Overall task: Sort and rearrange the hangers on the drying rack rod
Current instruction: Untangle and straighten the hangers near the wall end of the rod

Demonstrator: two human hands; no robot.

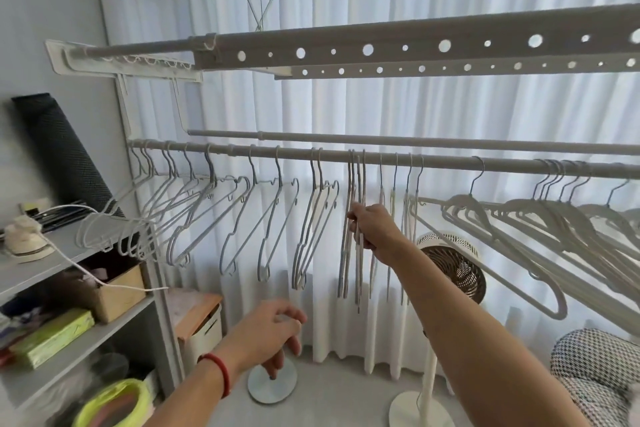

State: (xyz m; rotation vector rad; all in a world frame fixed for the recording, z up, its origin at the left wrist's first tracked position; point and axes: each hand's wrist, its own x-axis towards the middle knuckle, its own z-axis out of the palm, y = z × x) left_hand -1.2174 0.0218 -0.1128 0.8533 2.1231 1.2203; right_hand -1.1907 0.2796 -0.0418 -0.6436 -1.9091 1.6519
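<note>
A grey rack rod point(436, 160) runs across the middle of the view with several pale hangers hooked on it. Thin wire hangers point(194, 218) hang spread out on the left. A tight bunch of hangers point(349, 253) hangs edge-on at the middle, and my right hand point(372, 230) grips that bunch just below the necks. Thicker white hangers point(540, 229) crowd the rod on the right. My left hand point(273, 333) hovers lower, fingers loosely curled, holding nothing.
A second rod point(415, 140) and perforated rack bars point(415, 45) lie above. A shelf unit point(69, 288) with boxes and a white cable stands at left. A standing fan point(450, 267) is behind my right arm, white curtains behind everything, a checked cushion point(595, 371) at lower right.
</note>
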